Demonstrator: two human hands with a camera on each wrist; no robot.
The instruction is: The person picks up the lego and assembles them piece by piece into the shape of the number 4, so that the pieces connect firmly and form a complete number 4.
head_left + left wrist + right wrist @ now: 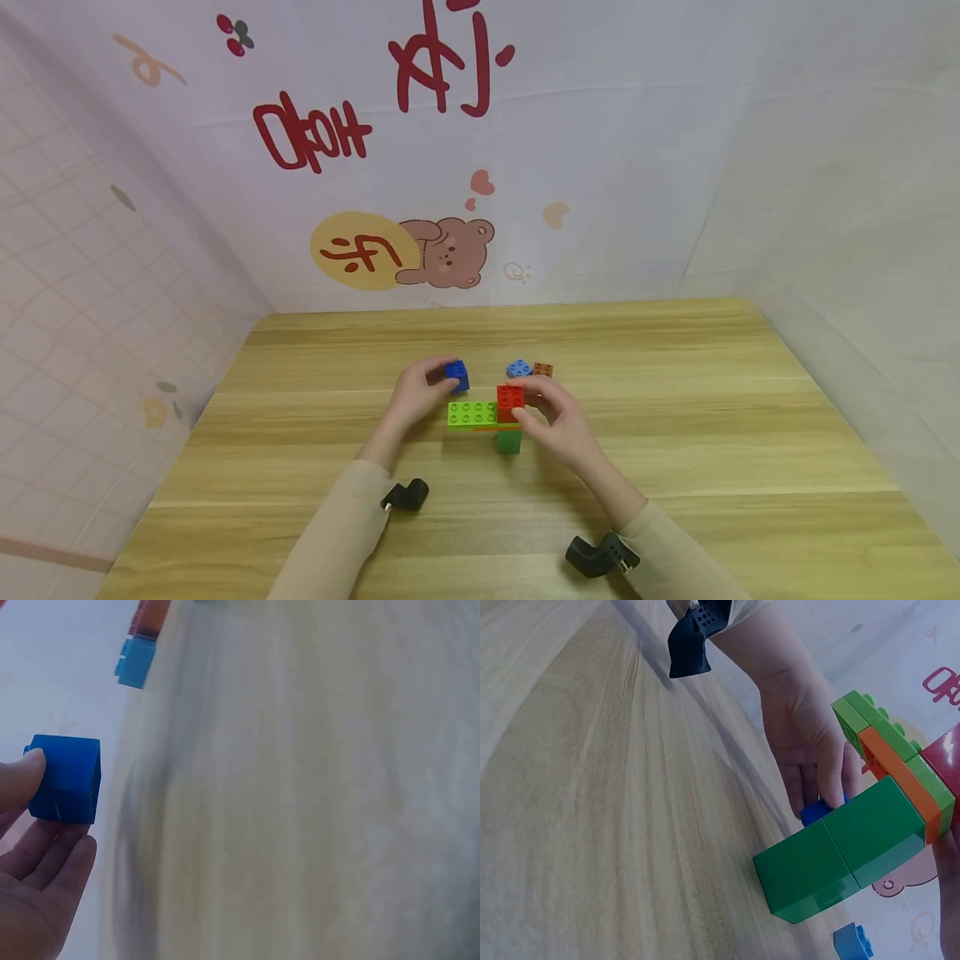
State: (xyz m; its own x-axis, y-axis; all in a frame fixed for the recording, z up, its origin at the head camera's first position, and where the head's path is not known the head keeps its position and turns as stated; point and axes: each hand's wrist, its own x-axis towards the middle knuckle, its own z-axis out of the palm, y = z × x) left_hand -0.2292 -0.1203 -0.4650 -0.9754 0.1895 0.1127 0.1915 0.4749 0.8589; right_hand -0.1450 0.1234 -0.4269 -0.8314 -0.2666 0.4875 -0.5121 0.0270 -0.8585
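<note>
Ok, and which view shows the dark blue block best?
The left wrist view: the dark blue block is large there, held by the left hand with little covered. The head view shows it small, studs up; the right wrist view shows just a part, beyond the dark green blocks.

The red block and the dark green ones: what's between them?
A lime-green layer, then an orange piece beneath it; the right wrist view shows both.

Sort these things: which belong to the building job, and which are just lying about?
In the job:
dark blue block, in the left hand
red block, in the right hand
lime plate, orange piece, green blocks

Seemingly lying about, untouched:
light blue block
brown block
</note>
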